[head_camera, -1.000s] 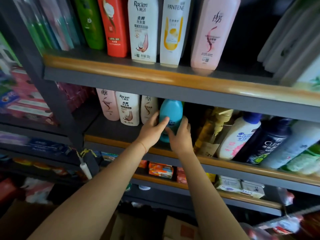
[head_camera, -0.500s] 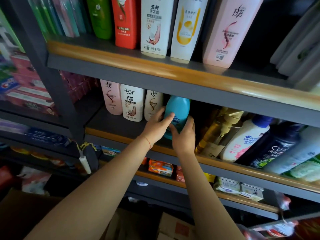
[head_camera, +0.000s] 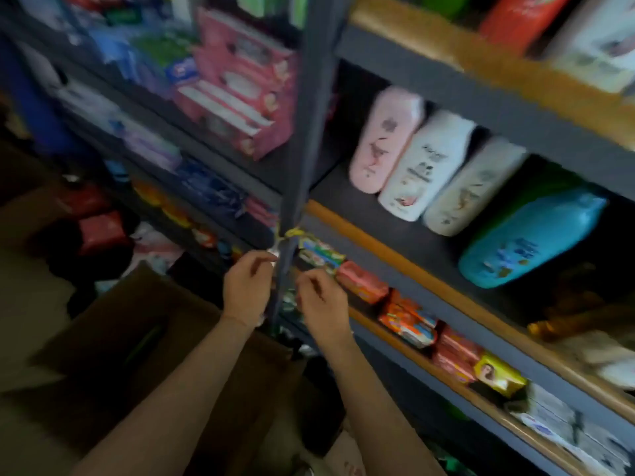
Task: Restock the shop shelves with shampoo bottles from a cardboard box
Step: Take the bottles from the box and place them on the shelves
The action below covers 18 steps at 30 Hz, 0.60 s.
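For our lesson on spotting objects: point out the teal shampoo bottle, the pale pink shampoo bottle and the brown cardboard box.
teal shampoo bottle [head_camera: 536,240], head view, middle of its body.
pale pink shampoo bottle [head_camera: 385,139], head view, front label.
brown cardboard box [head_camera: 113,324], head view, near flap.

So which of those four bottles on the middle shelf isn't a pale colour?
The turquoise bottle, rightmost of the row. The pink bottle, the white bottle and the cream bottle to its left are all pale.
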Tool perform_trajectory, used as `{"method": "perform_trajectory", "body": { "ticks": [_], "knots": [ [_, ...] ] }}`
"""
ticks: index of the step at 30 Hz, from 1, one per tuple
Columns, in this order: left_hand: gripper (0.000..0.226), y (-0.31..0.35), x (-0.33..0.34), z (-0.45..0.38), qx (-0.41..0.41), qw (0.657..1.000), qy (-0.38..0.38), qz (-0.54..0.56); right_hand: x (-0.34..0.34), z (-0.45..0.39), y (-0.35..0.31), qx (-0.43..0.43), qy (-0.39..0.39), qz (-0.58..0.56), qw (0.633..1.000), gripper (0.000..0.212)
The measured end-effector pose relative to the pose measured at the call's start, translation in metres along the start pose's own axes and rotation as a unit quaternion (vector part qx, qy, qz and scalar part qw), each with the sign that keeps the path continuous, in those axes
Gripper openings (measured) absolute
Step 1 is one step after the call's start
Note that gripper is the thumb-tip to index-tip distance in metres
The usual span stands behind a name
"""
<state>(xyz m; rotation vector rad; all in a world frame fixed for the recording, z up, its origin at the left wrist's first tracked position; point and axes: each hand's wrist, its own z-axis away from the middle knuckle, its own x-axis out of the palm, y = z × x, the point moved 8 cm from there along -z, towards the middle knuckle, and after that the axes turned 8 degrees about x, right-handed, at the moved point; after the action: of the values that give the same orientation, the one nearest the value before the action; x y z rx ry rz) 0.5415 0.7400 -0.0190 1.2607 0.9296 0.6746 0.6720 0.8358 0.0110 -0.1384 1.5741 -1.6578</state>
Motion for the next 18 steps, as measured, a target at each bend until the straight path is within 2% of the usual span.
{"method": "perform_trajectory", "body": {
  "ticks": [3,6,10,12,15,18],
  "knots": [
    [0.017,-0.085,-0.104,0.010,-0.081,0.992,0.076,-0.068,0.125,0.001,0.031,0.090,-0.154,0.043,0.983,0.021],
    [0.020,-0.165,-0.198,0.032,-0.168,0.960,0.128,-0.186,0.242,0.022,0.067,0.169,-0.272,0.111,0.941,0.018],
    [0.040,-0.254,-0.276,0.063,-0.232,0.899,0.106,-0.357,0.354,0.052,0.125,0.238,-0.384,0.185,0.873,0.015],
    [0.053,-0.292,-0.293,0.071,-0.242,0.889,0.068,-0.384,0.394,0.055,0.152,0.256,-0.405,0.212,0.852,0.013],
    [0.070,-0.333,-0.302,0.067,-0.222,0.887,0.022,-0.403,0.438,0.040,0.186,0.268,-0.382,0.249,0.848,0.013],
    [0.079,-0.360,-0.308,0.052,-0.199,0.872,0.001,-0.447,0.478,0.019,0.203,0.248,-0.364,0.264,0.858,0.041]
  ]
}}
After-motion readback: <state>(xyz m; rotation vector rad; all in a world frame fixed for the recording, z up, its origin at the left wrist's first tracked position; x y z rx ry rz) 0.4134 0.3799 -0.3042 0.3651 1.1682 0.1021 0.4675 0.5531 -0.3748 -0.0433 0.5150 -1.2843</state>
